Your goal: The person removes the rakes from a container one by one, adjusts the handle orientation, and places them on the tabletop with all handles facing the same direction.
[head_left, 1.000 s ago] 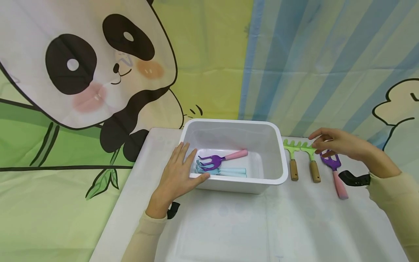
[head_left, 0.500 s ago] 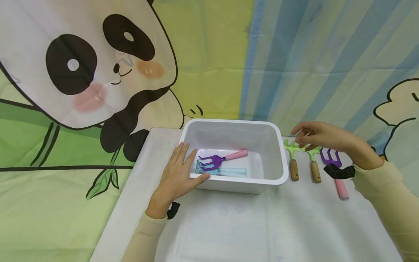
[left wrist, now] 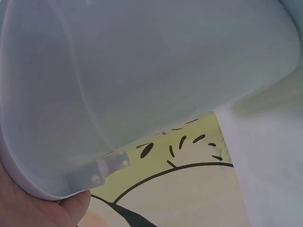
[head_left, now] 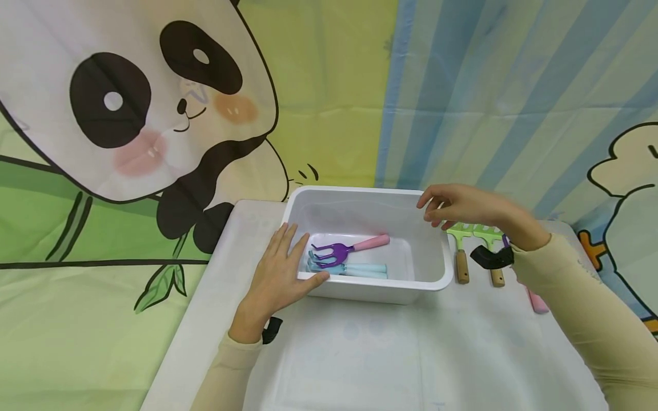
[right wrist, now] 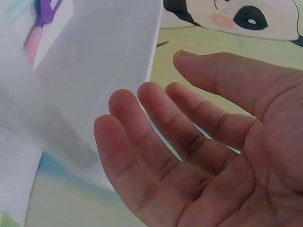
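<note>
My left hand [head_left: 277, 271] rests on the left front rim of a white plastic bin [head_left: 367, 292], fingers spread straight. Inside the bin lies a purple hand fork [head_left: 336, 253] with a pink handle, partly over light blue hand tools [head_left: 362, 269] with pale blue handles. My right hand [head_left: 460, 204] hovers by the bin's back right corner, fingers loosely bent, with nothing in the palm in the right wrist view. To the right lie two green hand rakes [head_left: 460, 231] with wooden handles. Another pink handle [head_left: 537, 301] shows beyond them; my right arm hides most of that tool.
A white table [head_left: 360, 354] carries everything. Behind it hangs a printed cloth [head_left: 329, 103] with a panda, close to the bin's back wall. A black strap [head_left: 492, 257] sits on my right wrist.
My right hand has moved left from above the green rakes and purple fork to the bin's right rim, its forearm now covering the fork. The left hand and the tools stay put.
</note>
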`<state>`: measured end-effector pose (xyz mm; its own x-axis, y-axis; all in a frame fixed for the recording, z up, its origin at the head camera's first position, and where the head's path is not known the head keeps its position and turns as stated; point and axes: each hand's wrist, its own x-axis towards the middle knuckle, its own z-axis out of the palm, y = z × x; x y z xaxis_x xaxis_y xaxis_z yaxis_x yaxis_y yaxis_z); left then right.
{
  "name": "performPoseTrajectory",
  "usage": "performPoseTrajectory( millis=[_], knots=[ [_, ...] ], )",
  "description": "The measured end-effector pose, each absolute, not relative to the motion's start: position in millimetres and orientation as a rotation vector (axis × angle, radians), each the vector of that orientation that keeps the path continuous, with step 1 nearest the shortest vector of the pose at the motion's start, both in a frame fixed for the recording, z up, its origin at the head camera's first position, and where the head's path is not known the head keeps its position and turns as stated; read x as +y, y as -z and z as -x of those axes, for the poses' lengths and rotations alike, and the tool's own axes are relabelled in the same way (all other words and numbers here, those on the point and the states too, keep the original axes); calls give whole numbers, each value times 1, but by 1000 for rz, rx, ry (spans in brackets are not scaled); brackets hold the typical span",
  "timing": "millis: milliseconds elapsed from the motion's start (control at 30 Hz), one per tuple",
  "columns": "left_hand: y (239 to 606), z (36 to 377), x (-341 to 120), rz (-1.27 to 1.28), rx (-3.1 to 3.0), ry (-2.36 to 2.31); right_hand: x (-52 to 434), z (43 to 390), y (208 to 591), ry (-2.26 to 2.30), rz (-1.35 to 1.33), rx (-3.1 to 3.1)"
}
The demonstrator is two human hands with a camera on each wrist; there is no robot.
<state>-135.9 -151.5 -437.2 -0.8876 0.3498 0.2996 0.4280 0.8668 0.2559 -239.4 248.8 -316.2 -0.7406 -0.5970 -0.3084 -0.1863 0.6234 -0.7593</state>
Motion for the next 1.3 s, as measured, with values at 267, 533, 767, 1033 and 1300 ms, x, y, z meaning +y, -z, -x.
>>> performPoseTrajectory(
  millis=[267, 533, 767, 1033, 1300],
  knots=[
    [437, 137, -151, 599, -2793, 460, 218, 251, 324, 973, 644, 2253],
    [437, 137, -152, 598, -2791, 453, 190, 260, 335, 869, 709, 2239],
    [436, 137, -152, 586, -2800, 451, 168, 266, 344, 805, 728, 2200],
    [437, 137, -152, 569, -2829, 441, 144, 275, 358, 703, 731, 2177],
    [437, 137, -153, 572, -2827, 432, 123, 287, 381, 666, 675, 2147]
  ],
)
